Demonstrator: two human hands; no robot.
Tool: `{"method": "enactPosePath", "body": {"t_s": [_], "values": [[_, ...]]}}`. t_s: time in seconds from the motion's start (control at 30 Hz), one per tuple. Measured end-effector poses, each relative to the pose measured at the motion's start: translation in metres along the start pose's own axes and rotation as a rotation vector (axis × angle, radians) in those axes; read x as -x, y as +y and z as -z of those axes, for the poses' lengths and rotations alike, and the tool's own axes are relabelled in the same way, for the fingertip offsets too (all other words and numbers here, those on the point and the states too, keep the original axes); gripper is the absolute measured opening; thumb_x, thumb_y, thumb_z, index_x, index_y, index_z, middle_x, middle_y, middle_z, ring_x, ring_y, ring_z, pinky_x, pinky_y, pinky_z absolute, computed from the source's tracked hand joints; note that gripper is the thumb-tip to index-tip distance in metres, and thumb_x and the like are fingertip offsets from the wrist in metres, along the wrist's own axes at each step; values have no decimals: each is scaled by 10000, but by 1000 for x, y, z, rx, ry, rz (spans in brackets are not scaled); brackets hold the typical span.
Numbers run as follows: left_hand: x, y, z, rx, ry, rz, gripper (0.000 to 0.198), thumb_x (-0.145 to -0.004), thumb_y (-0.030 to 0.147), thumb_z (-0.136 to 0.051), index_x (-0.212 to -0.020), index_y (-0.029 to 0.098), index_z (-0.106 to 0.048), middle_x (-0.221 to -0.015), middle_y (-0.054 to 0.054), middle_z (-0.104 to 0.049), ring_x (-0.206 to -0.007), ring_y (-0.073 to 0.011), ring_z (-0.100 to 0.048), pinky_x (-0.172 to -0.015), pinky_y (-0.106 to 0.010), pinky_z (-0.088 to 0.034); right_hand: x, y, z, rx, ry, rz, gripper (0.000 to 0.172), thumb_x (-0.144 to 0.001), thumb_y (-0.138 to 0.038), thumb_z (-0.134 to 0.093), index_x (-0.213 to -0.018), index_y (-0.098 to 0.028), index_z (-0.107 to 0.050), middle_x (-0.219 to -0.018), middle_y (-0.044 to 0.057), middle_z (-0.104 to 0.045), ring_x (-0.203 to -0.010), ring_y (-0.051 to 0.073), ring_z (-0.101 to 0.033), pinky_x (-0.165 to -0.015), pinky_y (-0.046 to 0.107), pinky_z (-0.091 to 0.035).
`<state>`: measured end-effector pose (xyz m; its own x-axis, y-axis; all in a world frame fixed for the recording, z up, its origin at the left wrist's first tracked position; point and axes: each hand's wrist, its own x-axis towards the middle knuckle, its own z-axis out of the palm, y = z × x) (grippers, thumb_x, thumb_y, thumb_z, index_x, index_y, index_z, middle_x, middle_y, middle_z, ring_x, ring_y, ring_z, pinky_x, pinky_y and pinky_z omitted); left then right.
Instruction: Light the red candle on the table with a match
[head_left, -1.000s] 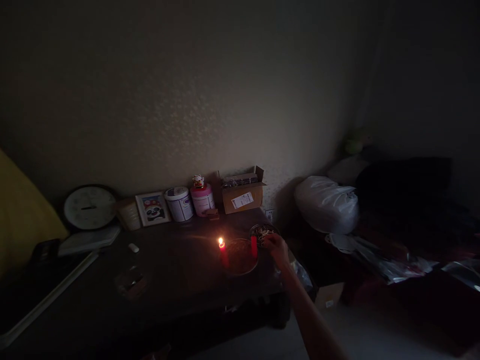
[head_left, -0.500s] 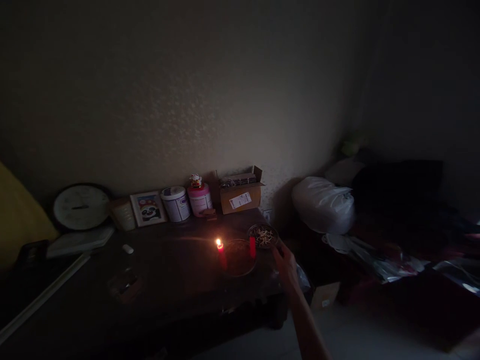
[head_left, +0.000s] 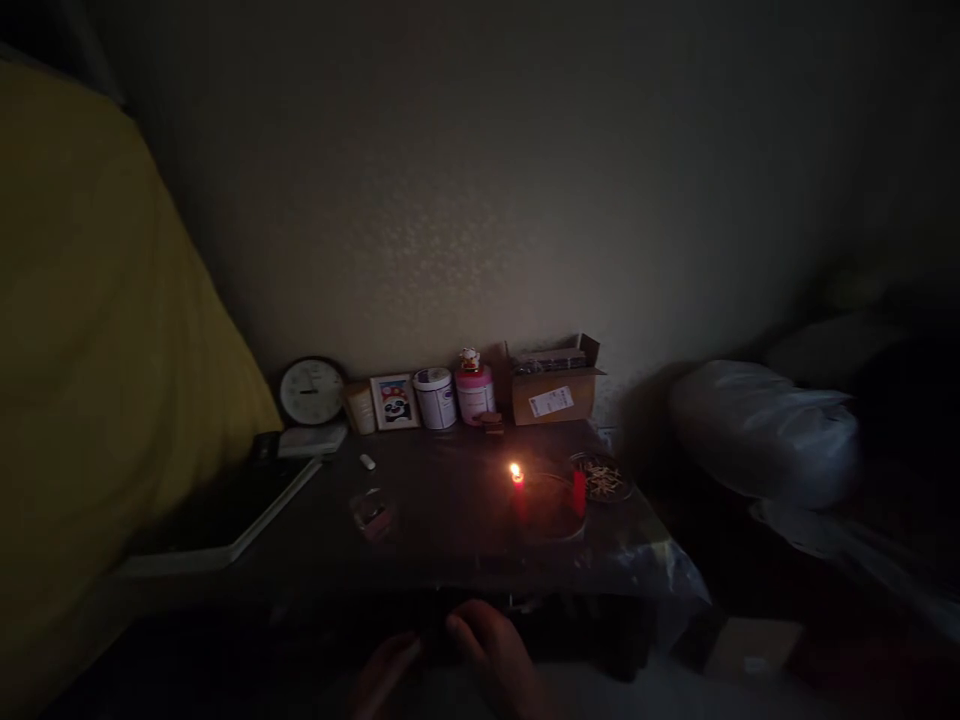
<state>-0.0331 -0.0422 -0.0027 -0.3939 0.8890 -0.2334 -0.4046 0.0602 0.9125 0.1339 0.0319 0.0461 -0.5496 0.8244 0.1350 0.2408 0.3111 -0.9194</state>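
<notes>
In the dim room, my left hand [head_left: 386, 675] is low in front of the table edge, fingers drawn together; it is dark and slightly blurred. A short gap to its right, my right hand [head_left: 491, 645] has thumb and fingers curled in a pinch. What either hand holds, if anything, is lost in the dark. Beyond them on the table, a lit red candle [head_left: 518, 487] stands at the left of a round dish [head_left: 559, 537], and an unlit red candle [head_left: 579, 493] stands at its right. A round bowl of matchsticks [head_left: 602, 478] sits behind the unlit candle.
Along the wall stand a clock [head_left: 311, 390], a panda picture [head_left: 395, 402], two tubs [head_left: 435, 398] and an open cardboard box [head_left: 553, 400]. A small clear container [head_left: 372, 515] lies on the table [head_left: 450, 545]. Yellow cloth [head_left: 127, 300] hangs left; a white bag [head_left: 765, 425] is right.
My right hand has left the matchstick bowl and come down to the front of the table. My left hand has come into view beside it. The view has turned left.
</notes>
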Motion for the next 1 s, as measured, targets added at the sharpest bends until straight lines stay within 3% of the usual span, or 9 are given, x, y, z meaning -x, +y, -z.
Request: {"method": "enactPosePath", "body": {"t_s": [0.1, 0.23, 0.43, 0.57, 0.7, 1.0], "values": [[9, 7, -10, 0, -7, -40, 335, -563, 458, -754, -768, 198, -704, -832, -65, -724, -973, -303, -615, -925, -404, -420, 2, 18, -17, -72, 9, -5, 332, -876, -458, -447, -899, -196, -650, -874, 28, -685, -827, 168, -629, -734, 222, -443], [10, 4, -12, -9, -41, -45, 314, -606, 427, -743, -808, 188, -705, -838, -65, -717, -908, -272, -630, -868, -369, -438, 5, 31, -24, -130, -16, -3, 358, -862, -491, -459, -942, -195, -644, -933, 42, -689, -892, 186, -632, -793, 243, -451], [-2, -8, -8, -56, 11, -39, 413, -463, 497, -795, -709, 180, -699, -767, -68, -706, -865, -280, -624, -851, -381, -436, 5, 29, -26, -150, -29, -6, 364, -859, -505, -461, -930, -203, -651, -924, 33, -692, -909, 187, -632, -810, 239, -449], [4, 0, -12, -91, 3, -62, 378, -549, 482, -753, -773, 183, -692, -808, -78, -706, -915, -293, -619, -896, -398, -413, 5, 29, -27, -145, -32, 11, 355, -862, -498, -459, -945, -204, -639, -932, 34, -688, -905, 183, -634, -805, 231, -457], [12, 7, -17, -106, 30, -54, 403, -490, 478, -779, -741, 177, -688, -799, -90, -702, -909, -309, -617, -882, -401, -419, 6, 31, -29, -132, 0, 9, 335, -840, -500, -492, -957, -218, -629, -960, 33, -690, -932, 196, -633, -824, 237, -463], [18, 10, -23, -183, 2, -69, 356, -555, 485, -743, -759, 198, -691, -812, -78, -704, -898, -304, -618, -848, -382, -436, 9, 30, -30, -108, -5, -8, 338, -808, -499, -545, -993, -227, -624, -993, 41, -682, -957, 209, -624, -858, 262, -466]]}}
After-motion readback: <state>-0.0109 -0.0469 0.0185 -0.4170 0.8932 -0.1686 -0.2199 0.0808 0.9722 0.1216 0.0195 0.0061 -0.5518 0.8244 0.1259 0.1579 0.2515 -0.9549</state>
